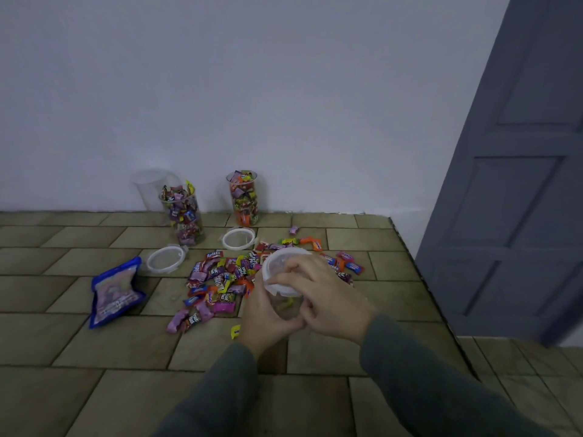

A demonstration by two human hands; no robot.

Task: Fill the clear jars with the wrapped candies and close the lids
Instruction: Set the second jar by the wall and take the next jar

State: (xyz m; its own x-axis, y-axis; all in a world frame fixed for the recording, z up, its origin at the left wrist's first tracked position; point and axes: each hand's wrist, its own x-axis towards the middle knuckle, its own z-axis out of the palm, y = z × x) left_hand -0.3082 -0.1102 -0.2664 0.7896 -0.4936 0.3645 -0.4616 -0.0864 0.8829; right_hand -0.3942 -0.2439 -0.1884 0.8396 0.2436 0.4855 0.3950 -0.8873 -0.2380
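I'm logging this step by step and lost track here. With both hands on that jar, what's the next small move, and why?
Probably lift the lid clear and set it down. The left hand grips the jar, which looks nearly empty, while the right hand holds the lid at its mouth. Loose candies still lie on the floor, so it likely needs filling first.

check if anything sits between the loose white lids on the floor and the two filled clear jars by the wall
Nothing visible does. The white ring lid lies on bare tile just in front of the candy-filled clear jar on the right; the other white lid lies beside the base of the left filled jar. The candy pile lies nearer the camera.
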